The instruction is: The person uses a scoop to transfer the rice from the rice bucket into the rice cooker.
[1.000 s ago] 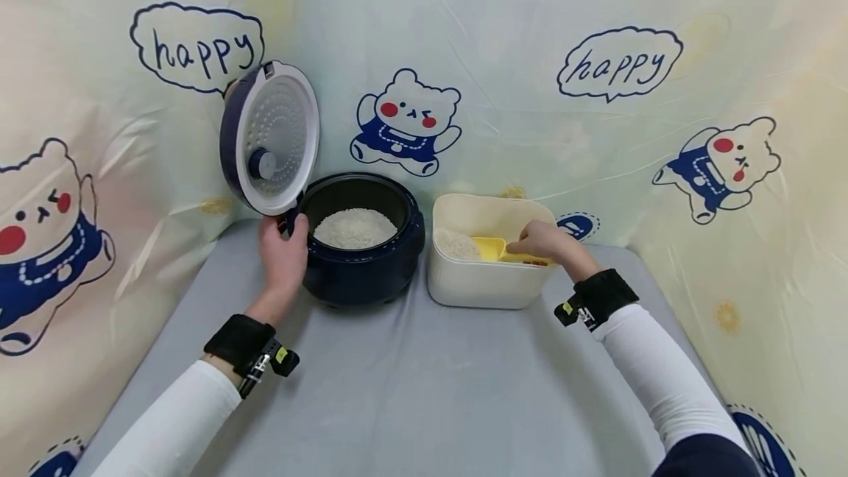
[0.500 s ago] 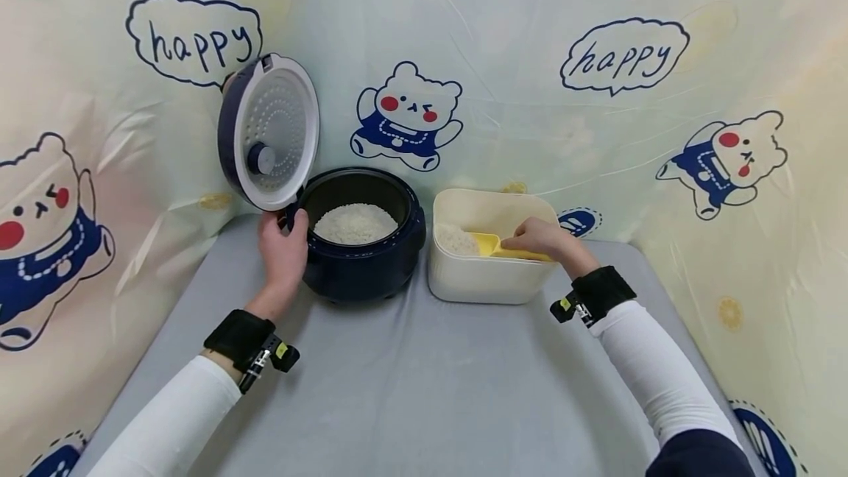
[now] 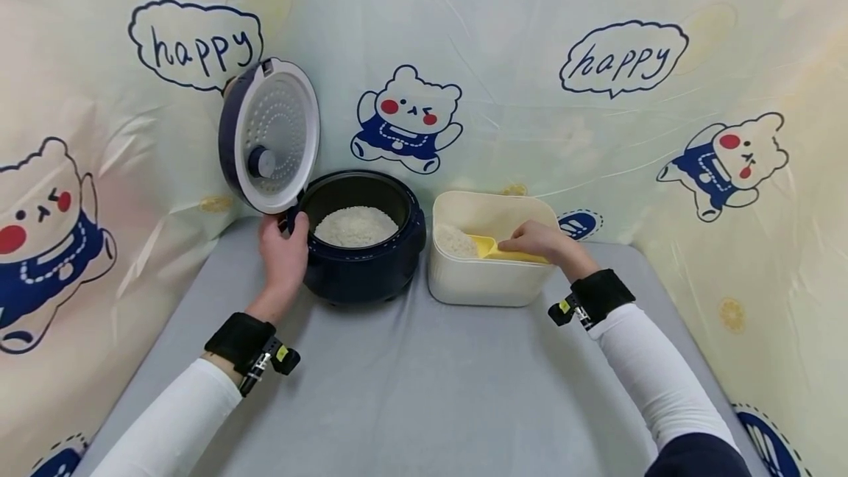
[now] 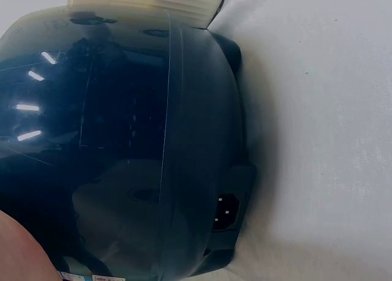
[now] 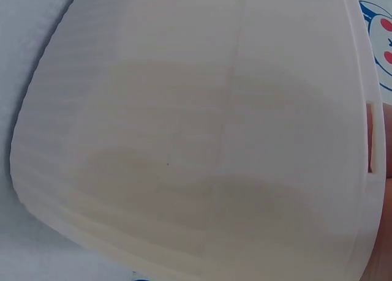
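Note:
In the head view a dark blue rice cooker (image 3: 361,274) has its lid (image 3: 278,138) raised at the left and white rice (image 3: 355,227) inside. My left hand (image 3: 283,256) grips the cooker's left side by the lid hinge, thumb in front. Some of its skin shows at the lower left of the left wrist view, against the cooker's glossy wall. To the right stands a cream rice bin (image 3: 486,282) with more rice (image 3: 456,240) heaped at its left end. My right hand (image 3: 539,241) reaches over the bin and holds a yellow scoop (image 3: 486,246), its bowl beside that rice.
A grey cloth (image 3: 424,389) covers the table. Behind it hangs a printed curtain (image 3: 503,124) with bears, close to both containers. The power socket (image 4: 226,212) on the cooker has no cord in it. The bin's wall (image 5: 214,140) fills most of the right wrist view.
My right hand has shifted slightly left with the scoop, and the scoop's handle shows more above the bin's front rim. My left hand stays on the cooker.

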A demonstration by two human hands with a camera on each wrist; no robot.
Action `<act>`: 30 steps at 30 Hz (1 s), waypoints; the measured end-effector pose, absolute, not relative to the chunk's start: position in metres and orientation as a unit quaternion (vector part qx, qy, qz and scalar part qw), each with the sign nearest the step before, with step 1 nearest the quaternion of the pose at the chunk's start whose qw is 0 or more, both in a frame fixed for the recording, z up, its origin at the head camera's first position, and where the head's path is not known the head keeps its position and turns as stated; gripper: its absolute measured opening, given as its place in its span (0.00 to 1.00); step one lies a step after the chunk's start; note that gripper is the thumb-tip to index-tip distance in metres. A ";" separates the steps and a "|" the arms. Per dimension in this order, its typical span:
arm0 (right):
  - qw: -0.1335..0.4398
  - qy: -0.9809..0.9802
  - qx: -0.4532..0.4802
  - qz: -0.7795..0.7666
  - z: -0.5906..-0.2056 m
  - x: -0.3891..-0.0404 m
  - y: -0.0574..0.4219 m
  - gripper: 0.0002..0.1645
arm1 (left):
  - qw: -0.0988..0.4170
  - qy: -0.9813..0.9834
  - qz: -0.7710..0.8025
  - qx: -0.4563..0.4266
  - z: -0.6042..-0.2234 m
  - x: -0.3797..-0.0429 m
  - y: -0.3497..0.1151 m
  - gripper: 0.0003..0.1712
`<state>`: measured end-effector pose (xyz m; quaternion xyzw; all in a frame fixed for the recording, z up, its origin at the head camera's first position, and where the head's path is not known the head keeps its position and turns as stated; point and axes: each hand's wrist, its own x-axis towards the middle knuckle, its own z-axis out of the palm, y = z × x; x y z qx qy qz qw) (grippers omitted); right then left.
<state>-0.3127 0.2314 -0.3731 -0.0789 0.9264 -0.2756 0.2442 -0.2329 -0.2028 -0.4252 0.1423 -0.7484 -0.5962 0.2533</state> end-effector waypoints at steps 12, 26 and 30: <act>0.239 0.925 -0.084 -0.283 -0.377 -0.314 0.230 0.22 | 0.250 -0.746 -0.600 0.144 -0.427 -0.231 -0.203 0.31; 0.259 0.911 -0.090 -0.308 -0.367 -0.314 0.235 0.23 | 0.238 -0.744 -0.606 0.153 -0.426 -0.231 -0.201 0.32; 0.274 0.898 -0.086 -0.333 -0.366 -0.316 0.240 0.25 | 0.235 -0.747 -0.603 0.152 -0.425 -0.232 -0.202 0.32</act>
